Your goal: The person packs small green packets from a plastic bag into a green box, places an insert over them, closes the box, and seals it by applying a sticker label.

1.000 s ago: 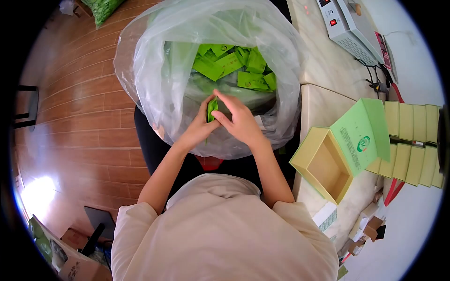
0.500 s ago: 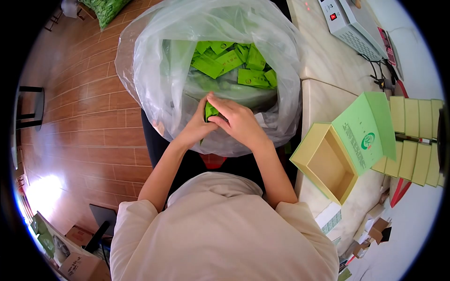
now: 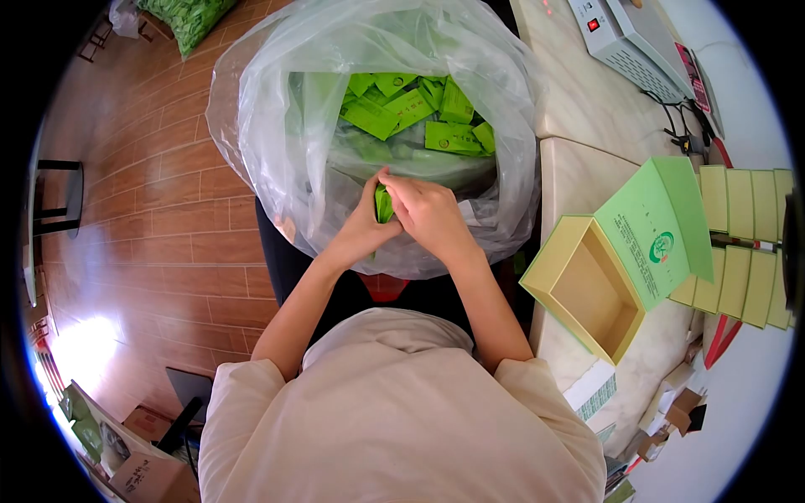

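Observation:
Both hands meet over the near rim of a large clear plastic bag [image 3: 277, 126], which holds several small green packets [image 3: 407, 113]. My left hand [image 3: 362, 222] is closed around green packets [image 3: 383, 204], mostly hidden by the fingers, so I cannot tell how many there are. Against their right side my right hand [image 3: 432, 216] is closed too, its fingers bent over the same packets. Off to the right, on the marble-patterned table, an open green and yellow gift box [image 3: 597, 298] stands with its lid folded back and its bare inside showing.
Stacked yellow-green boxes [image 3: 738, 281] stand at the right. A grey machine with a red switch [image 3: 633, 54] sits at the table's far end, cables beside it. Another bag of green packets [image 3: 189, 21] lies upper left. Cardboard boxes [image 3: 147, 478] are at lower left.
The right hand has closed in over the packets, its fingers curling more. Both hands remain in nearly the same place above the bag's rim. The view has shifted slightly.

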`<state>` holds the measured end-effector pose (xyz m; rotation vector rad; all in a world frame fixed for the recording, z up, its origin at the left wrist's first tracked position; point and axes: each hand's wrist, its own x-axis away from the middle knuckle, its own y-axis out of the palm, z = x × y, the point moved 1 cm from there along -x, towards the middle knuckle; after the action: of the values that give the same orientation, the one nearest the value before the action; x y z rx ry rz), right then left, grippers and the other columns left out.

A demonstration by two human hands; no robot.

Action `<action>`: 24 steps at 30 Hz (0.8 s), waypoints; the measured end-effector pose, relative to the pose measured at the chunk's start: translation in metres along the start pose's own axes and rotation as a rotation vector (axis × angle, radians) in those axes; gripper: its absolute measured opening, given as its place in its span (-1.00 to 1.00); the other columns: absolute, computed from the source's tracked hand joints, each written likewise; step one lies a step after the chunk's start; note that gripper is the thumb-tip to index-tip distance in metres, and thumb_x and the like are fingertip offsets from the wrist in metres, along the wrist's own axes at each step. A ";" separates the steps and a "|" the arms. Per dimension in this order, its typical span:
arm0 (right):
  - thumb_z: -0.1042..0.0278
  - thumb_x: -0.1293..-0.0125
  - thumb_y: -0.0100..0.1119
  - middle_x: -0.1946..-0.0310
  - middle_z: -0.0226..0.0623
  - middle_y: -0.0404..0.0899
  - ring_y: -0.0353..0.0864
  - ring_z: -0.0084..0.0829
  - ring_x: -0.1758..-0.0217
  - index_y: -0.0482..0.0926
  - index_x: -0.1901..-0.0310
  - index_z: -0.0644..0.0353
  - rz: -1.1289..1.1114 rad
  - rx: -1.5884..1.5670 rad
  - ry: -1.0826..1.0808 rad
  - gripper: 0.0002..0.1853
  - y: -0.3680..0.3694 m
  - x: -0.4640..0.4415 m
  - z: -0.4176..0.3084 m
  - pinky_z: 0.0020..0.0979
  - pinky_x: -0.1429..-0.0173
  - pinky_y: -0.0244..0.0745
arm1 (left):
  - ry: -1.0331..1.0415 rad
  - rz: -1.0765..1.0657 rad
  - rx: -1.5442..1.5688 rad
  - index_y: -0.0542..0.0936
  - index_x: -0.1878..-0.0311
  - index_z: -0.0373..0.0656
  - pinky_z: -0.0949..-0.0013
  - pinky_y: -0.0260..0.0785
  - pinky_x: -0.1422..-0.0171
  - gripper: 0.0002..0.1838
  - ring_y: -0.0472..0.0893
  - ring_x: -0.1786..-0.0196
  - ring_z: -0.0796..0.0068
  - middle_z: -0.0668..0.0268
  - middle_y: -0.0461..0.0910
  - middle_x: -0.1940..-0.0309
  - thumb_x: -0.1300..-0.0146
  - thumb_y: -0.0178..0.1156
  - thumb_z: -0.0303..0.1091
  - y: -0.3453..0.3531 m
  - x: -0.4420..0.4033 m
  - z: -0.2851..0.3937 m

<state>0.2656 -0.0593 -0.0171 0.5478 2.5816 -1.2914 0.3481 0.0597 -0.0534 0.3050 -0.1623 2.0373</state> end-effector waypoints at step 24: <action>0.49 -0.26 0.20 -0.09 -0.25 0.60 0.61 -0.31 -0.08 0.53 -0.16 0.17 0.071 -0.378 0.101 -0.59 -0.014 0.003 -0.013 -0.39 -0.18 0.44 | -0.159 -0.203 0.362 0.44 0.19 -0.10 0.58 0.03 0.65 -0.22 0.24 0.73 0.66 0.43 0.33 0.71 -0.15 -0.18 0.55 -0.015 0.007 -0.006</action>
<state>0.2569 -0.0557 0.0003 0.6355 2.7622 -0.7405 0.3574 0.0743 -0.0572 0.6825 0.1385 1.8328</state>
